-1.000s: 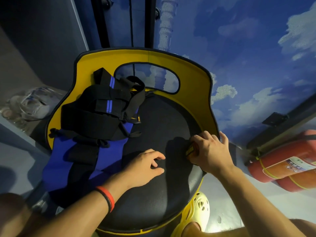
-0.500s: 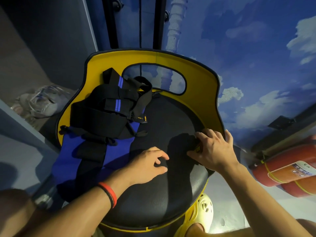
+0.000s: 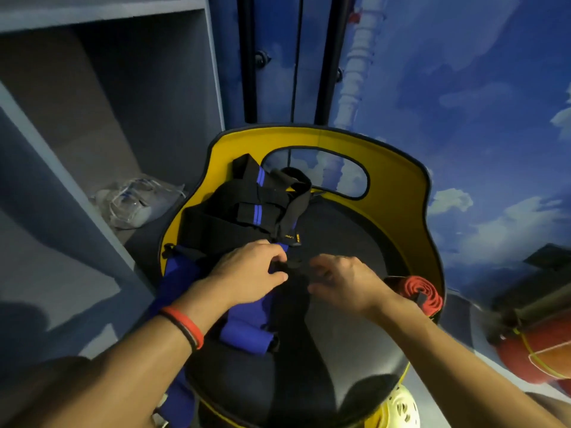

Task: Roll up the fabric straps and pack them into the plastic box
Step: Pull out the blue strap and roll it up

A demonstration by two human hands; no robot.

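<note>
Black strap end (image 3: 290, 263) half hidden by the pinching left hand (image 3: 250, 274), right hand (image 3: 343, 281) blurred, fingers curled, grip unclear, strap pile (image 3: 234, 220) trailed lengthwise off the chair seat (image 3: 346, 230) toward near left, red roll (image 3: 418, 291) lay at its right edge.

Yellow-backed chair (image 3: 401, 193) at centre, red fire extinguisher (image 3: 537, 356) lower right, crumpled clear bag (image 3: 136, 199) middle left.

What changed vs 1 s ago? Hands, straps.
Right hand let go of the red rolled strap, now lying at the chair's right edge, and moved left. Left hand moved forward and pinches a black strap. Strap pile stayed put.
</note>
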